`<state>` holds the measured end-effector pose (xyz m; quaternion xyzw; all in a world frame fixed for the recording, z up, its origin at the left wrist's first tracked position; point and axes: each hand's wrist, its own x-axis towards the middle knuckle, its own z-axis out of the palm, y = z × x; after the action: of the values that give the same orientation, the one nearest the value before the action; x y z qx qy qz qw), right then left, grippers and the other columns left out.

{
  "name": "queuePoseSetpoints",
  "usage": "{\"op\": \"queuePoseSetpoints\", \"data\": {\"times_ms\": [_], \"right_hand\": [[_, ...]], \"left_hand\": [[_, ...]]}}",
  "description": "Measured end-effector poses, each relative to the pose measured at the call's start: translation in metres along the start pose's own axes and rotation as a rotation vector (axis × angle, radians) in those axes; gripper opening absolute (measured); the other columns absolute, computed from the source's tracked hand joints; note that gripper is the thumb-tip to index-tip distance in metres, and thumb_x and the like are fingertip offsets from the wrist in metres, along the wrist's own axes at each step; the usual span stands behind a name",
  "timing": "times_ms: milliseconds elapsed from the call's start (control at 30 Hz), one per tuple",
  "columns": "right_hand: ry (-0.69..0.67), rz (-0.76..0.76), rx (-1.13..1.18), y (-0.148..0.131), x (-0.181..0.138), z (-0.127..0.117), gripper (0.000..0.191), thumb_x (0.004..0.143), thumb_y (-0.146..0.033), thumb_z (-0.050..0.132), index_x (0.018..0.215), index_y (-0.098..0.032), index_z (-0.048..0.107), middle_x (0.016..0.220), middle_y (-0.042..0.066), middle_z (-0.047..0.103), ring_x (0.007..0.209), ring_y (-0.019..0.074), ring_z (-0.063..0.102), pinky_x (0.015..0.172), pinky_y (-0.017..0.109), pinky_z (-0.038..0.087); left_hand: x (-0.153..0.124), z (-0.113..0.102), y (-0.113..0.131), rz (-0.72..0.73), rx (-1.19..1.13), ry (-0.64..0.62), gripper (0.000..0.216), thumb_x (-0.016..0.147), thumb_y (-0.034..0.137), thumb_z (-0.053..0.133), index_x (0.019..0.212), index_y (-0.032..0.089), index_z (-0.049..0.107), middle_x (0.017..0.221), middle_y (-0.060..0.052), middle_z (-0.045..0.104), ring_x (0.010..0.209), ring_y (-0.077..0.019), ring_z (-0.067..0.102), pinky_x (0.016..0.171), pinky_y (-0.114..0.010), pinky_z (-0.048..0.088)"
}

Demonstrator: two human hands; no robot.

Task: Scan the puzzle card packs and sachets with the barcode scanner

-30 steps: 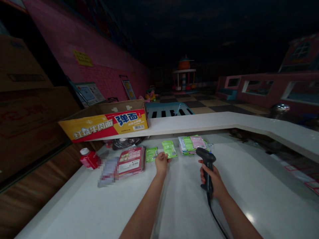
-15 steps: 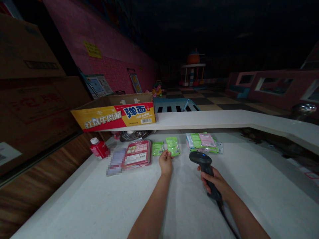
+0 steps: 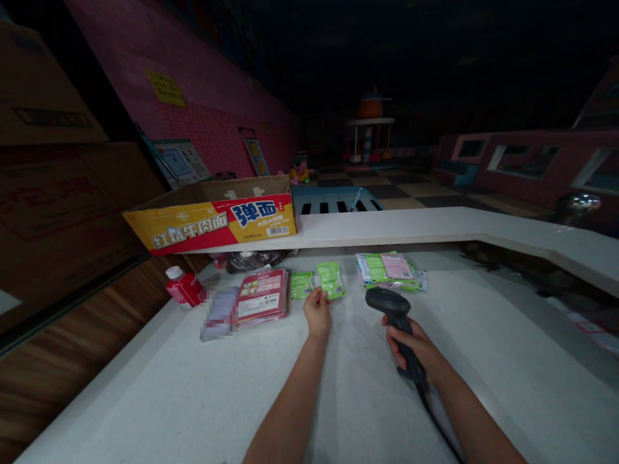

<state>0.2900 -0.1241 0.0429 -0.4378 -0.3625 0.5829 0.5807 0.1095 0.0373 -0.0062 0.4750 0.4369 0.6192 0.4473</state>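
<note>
Black corded handheld scanner [image 3: 397,316] gripped in right hand [image 3: 420,348]; left hand [image 3: 318,314] pinches flat green plastic packet [image 3: 331,278] at lower edge.

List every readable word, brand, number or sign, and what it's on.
"红烧牛肉面": box, front, left part.
"弹面": same box, further right, in blue; its small print and barcode digits are too small to read.
"牌": carton, in red; the character before it is too dim to be sure.
Too small or blurred: green packet, red packs, bottle, yellow sign.
No legible numbers.
</note>
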Motion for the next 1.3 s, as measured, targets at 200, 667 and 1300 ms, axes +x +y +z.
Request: {"op": "queuePoseSetpoints", "data": {"times_ms": [200,667,1300], "right_hand": [[0.050,-0.016,0.018,0.003,0.005,-0.004,0.040,0.073,-0.047,0.077,0.098,-0.019,0.060,0.054,-0.006,0.055,0.032,0.0071,0.044,0.031,0.017,0.033],[0.148,-0.014,0.193,0.011,0.015,-0.016,0.040,0.070,-0.045,0.081,0.095,-0.019,0.062,0.055,-0.006,0.055,0.035,0.0068,0.045,0.033,0.018,0.034],[0.136,0.000,0.194,0.010,0.015,-0.019,0.043,0.070,-0.046,0.082,0.096,-0.019,0.061,0.055,-0.006,0.055,0.037,0.0075,0.045,0.034,0.019,0.035]], "left_hand": [[0.000,0.002,0.001,-0.012,0.020,0.018,0.042,0.073,0.053,0.063,0.089,0.014,0.065,0.085,-0.008,0.069,0.071,-0.0167,0.063,0.064,-0.028,0.053],[0.014,-0.003,0.011,-0.076,0.045,0.203,0.030,0.075,0.044,0.063,0.080,0.015,0.058,0.071,-0.003,0.065,0.045,-0.0130,0.059,0.047,-0.025,0.046],[-0.013,0.001,0.048,0.278,1.441,-0.379,0.043,0.096,0.033,0.044,0.135,0.020,0.055,0.146,-0.012,0.049,0.142,-0.0286,0.035,0.120,-0.053,0.015]]}}
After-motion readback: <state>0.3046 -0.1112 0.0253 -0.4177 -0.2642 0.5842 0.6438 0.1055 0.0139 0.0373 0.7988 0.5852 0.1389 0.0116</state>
